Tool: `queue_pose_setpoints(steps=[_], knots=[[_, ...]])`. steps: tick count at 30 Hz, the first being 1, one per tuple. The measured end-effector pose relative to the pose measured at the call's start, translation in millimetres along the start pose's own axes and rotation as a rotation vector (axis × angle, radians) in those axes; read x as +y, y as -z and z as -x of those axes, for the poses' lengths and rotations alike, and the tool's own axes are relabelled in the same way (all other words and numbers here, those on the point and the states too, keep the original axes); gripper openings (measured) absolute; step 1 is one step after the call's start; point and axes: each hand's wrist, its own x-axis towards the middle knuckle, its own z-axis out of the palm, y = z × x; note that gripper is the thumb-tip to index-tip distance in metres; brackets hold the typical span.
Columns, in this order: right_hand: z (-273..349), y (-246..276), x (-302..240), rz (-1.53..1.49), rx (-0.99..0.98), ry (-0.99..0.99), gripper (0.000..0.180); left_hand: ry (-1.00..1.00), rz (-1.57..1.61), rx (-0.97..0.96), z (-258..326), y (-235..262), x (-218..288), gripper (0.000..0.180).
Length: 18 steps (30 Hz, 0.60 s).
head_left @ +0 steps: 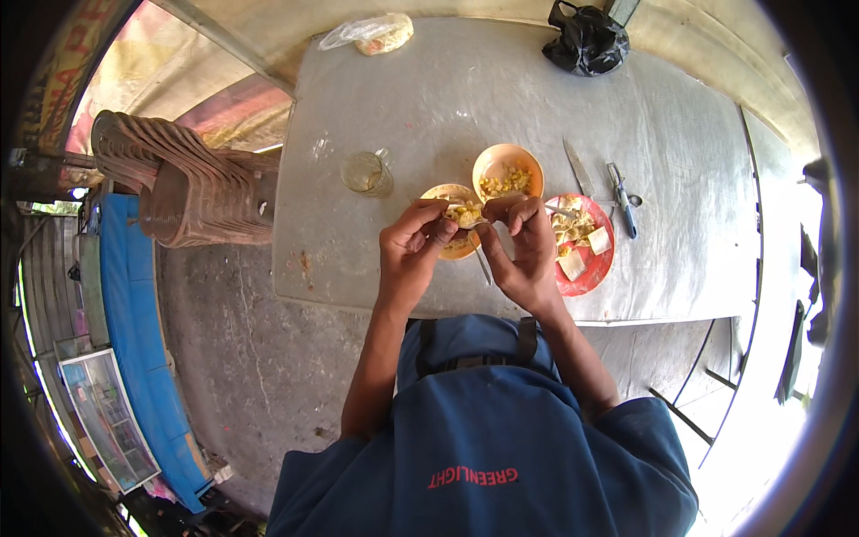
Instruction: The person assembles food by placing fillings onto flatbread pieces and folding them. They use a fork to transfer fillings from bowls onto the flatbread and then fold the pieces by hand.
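Your two hands are close together over the near side of the table, thumbs and fingers pinching one small pale wrapper [464, 215] with yellow filling showing in it. Your left hand [417, 234] grips its left side and your right hand [522, 243] its right side, so the piece is held up between your fingertips. A thin metal handle [484, 266] points down toward you, just beside your right thumb; its other end is hidden.

Behind and beneath your hands is a yellow-orange bowl [446, 188], partly covered by them, so you can't make out all its contents. Just beyond your right hand sits a second orange bowl [491, 157] with yellow chunks in it. Right of that hand, a red plate [609, 263] carries yellowish folded pieces and pale flat squares [572, 265].

Farther out past the plate lie a knife [578, 167] and, to its right, a blue-handled tool [625, 202]. Beyond your left hand and to its left stands a clear glass mug [365, 174]. At the far edge of the table [429, 98], a clear plastic bag [385, 36] lies ahead to the left and a black plastic bag [586, 42] ahead to the right. Off the table, well left of your hands, are stacked brown chairs [199, 192].
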Motion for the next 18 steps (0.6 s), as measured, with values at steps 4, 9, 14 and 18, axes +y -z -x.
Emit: queue_pose_setpoints(steps=[4,9,14,18], knots=[[-6.6,-3.1,2.8,-0.026,-0.007,0.024,0.032,0.034,0.054,-0.010,-1.4,1.8,2.6,0.027],[-7.6,-5.0,-2.6,-0.073,-0.042,-0.077,0.028,0.030,0.035,-0.043,-1.3,2.8,1.8,0.028],[-1.6,-3.4,-4.0,-0.004,-0.026,-0.110,0.031,0.022,-0.006,-0.056,2.4,8.7,-3.7,0.028],[2.3,-4.9,0.5,0.003,-0.051,-0.107,0.030,0.020,-0.011,-0.082,4.8,12.0,-0.7,0.029]])
